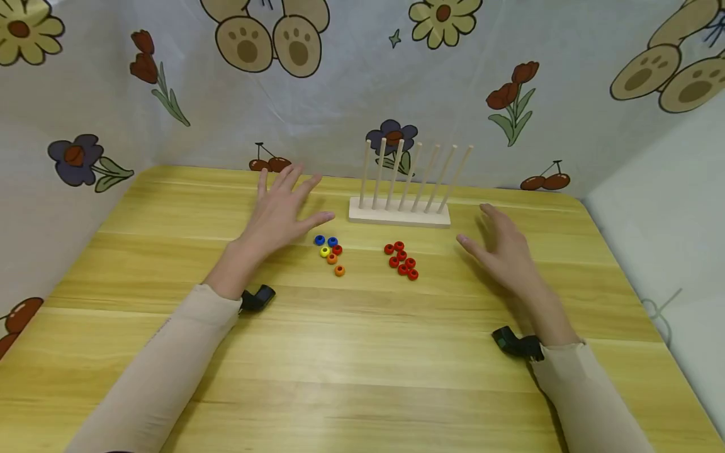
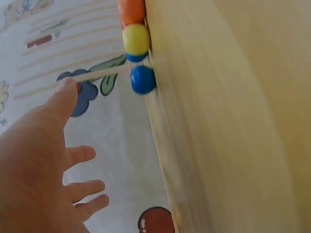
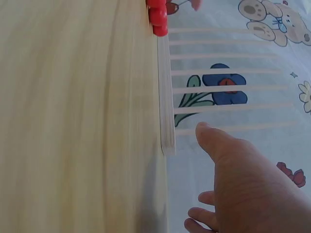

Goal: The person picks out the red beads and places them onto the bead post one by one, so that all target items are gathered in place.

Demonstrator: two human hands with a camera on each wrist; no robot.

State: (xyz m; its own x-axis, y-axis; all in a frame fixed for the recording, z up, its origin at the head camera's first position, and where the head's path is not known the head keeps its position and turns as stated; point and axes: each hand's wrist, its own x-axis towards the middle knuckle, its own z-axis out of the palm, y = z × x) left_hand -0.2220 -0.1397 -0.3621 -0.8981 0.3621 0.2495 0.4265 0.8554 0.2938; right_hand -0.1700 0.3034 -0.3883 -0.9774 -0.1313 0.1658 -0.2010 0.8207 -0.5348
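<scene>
- Beads (image 1: 403, 270) lie loose on the tabletop (image 1: 368, 365), between the hands in 2 groups; being round, they could roll and scatter if a fingertip or a sleeve (image 1: 170, 358) brushes them.
- The mixed group, near the thumb of the left hand (image 1: 274, 212), looks most at risk: a low inward sweep of that hand might knock it.
- Beyond the beads, between the hands, stands a peg rack (image 1: 399, 218); its pegs (image 1: 394, 174) are tall over a narrow base, so a sideways bump from the right hand (image 1: 503, 253) could topple it.
- The mixed group is glossy: 2 blue, 1 yellow, 1 red and 2 orange; farther from the left hand sit 7 red ones, dark holes showing.
- The rack is pale wood, with 7 slim pegs upright in 1 row.
- The left hand has fingers spread; the right has its thumb parted from its fingers. Both hold nothing; whether either touches the tabletop, I cannot tell.
- Past both hands hangs a printed cloth (image 1: 345, 94).
</scene>
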